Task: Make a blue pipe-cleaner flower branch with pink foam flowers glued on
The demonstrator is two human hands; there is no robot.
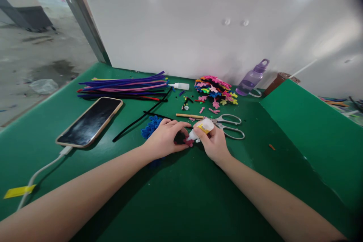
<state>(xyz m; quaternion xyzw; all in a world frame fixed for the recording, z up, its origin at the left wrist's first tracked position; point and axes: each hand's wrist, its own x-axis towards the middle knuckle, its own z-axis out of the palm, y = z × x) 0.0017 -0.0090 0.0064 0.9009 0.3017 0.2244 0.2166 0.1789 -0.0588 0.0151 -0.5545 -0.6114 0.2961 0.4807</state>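
Note:
My right hand point(213, 144) grips a small white glue bottle point(208, 124) with a yellow label, its nozzle tilted down to the left. The nozzle meets a small pink fuzzy piece point(189, 142), which my left hand point(168, 137) pinches between thumb and fingers. A blue fuzzy bundle point(150, 126) lies beside and partly under my left hand. Scissors point(231, 125) with grey handles rest just beyond my right hand, their blades partly hidden. A thin wooden stick point(189, 115) lies behind both hands.
On the green table point(176, 204) are pipe cleaners point(124, 86), a cabled phone point(92, 121), another white bottle point(181, 86) and a colourful fuzzy pile point(215, 90). A purple water bottle point(251, 79) leans by the wall. A green panel point(317, 140) stands right.

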